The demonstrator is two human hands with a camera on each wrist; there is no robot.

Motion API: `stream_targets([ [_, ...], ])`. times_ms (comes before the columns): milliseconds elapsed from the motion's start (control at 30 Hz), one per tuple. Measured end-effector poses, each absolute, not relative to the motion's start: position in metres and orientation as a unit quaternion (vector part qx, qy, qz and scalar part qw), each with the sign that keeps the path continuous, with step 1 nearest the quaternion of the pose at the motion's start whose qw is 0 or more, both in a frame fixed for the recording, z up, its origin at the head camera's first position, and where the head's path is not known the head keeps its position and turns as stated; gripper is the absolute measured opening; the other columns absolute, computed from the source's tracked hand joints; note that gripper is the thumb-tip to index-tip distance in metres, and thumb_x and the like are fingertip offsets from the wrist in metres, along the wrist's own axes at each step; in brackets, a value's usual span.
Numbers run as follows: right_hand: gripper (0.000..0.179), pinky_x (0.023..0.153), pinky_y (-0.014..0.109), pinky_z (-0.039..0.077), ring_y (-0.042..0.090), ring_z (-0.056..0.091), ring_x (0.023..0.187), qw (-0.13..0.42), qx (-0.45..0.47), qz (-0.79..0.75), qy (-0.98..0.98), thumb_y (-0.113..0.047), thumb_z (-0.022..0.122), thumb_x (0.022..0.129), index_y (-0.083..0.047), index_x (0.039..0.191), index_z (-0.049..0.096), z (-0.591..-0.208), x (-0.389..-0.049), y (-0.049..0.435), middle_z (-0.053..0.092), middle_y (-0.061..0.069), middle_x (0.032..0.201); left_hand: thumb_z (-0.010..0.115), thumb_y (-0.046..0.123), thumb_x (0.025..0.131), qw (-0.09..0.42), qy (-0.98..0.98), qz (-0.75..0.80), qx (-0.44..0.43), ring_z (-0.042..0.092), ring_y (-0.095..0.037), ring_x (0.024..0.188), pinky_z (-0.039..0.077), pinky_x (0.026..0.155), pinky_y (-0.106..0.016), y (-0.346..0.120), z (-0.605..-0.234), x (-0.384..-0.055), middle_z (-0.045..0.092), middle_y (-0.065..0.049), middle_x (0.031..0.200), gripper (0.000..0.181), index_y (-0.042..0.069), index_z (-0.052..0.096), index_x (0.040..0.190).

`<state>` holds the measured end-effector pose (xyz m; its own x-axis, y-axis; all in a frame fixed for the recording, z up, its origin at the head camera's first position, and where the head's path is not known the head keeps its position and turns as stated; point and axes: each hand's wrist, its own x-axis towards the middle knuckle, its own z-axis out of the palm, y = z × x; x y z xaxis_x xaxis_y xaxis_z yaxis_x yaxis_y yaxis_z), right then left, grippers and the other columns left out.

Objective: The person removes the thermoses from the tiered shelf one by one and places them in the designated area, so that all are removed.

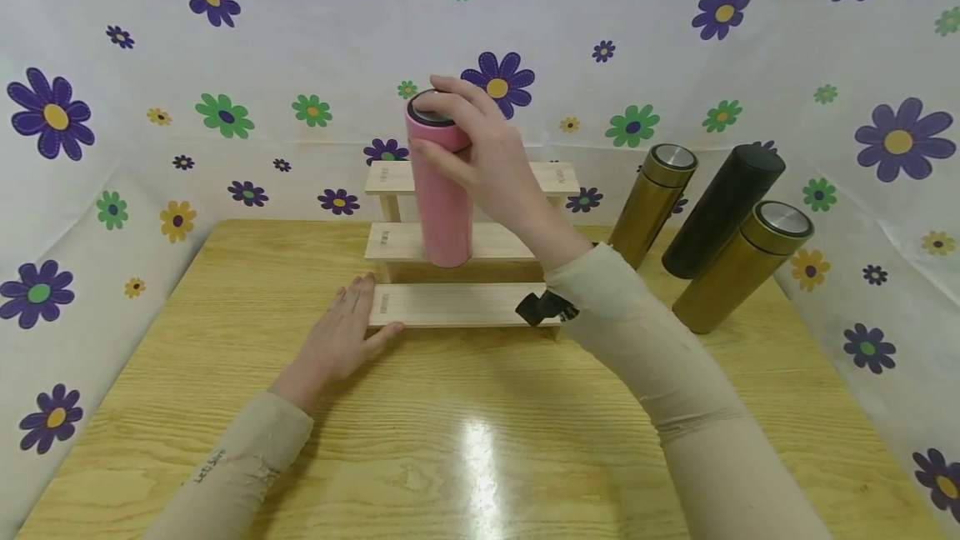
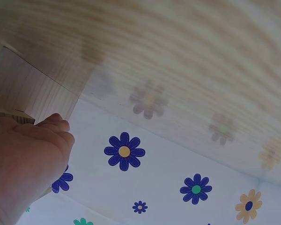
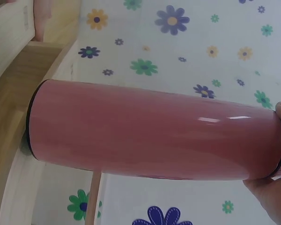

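My right hand [image 1: 487, 152] grips a pink thermos [image 1: 442, 198] round its top, fingers over the dark-rimmed lid. The thermos is upright, and its base overlaps the middle tier of a three-tier pale wooden stand [image 1: 450, 304] in the head view. In the right wrist view the pink thermos [image 3: 154, 131] lies across the picture, its dark-ringed base close to a wooden shelf [image 3: 18, 187]. At the left end of the stand's lowest tier rests my left hand [image 1: 337, 332], fingers extended along the end and thumb by the front edge. The left wrist view shows that hand [image 2: 28, 154] beside the wood.
To the right of the stand are two gold thermoses, a rear one [image 1: 652, 202] and a front one [image 1: 738, 273], with a black thermos [image 1: 720, 211] between them. A wood-grain table [image 1: 390, 457] bears everything. Behind it hangs a flower-print cloth [image 1: 270, 48].
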<state>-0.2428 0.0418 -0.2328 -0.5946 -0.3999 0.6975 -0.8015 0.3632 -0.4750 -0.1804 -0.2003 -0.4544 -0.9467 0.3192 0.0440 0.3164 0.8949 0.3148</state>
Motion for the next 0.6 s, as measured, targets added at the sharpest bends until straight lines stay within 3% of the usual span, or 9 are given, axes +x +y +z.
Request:
stream_targets([
  [267, 0.038, 0.106, 0.025, 0.036, 0.006, 0.033, 0.135, 0.271, 0.365, 0.426, -0.782, -0.016, 0.071, 0.087, -0.003, 0.12, 0.056, -0.236, -0.227, 0.085, 0.047, 0.005, 0.142, 0.033, 0.068, 0.092, 0.01, 0.973, 0.167, 0.16, 0.008, -0.036, 0.143, 0.004, 0.117, -0.045, -0.2, -0.456, -0.181, 0.011, -0.026, 0.155, 0.099, -0.005, 0.002, 0.15],
  [467, 0.041, 0.104, 0.027, 0.04, 0.012, 0.042, 0.13, 0.264, 0.325, 0.443, -0.793, -0.011, 0.074, 0.085, -0.002, 0.119, 0.053, -0.238, -0.214, 0.119, 0.046, 0.005, 0.143, 0.035, 0.068, 0.092, 0.012, 0.972, 0.173, 0.157, 0.009, -0.036, 0.143, 0.005, 0.117, -0.046, -0.199, -0.454, -0.18, 0.011, -0.025, 0.155, 0.099, -0.006, 0.003, 0.15],
  [600, 0.042, 0.103, 0.03, 0.042, 0.015, 0.045, 0.129, 0.31, 0.317, 0.42, -0.791, -0.01, 0.074, 0.083, 0.001, 0.117, 0.053, -0.242, -0.207, 0.14, 0.049, 0.005, 0.14, 0.035, 0.067, 0.093, 0.008, 0.973, 0.171, 0.158, 0.008, -0.036, 0.143, 0.005, 0.117, -0.046, -0.199, -0.454, -0.179, 0.011, -0.025, 0.155, 0.098, -0.006, 0.003, 0.15],
])
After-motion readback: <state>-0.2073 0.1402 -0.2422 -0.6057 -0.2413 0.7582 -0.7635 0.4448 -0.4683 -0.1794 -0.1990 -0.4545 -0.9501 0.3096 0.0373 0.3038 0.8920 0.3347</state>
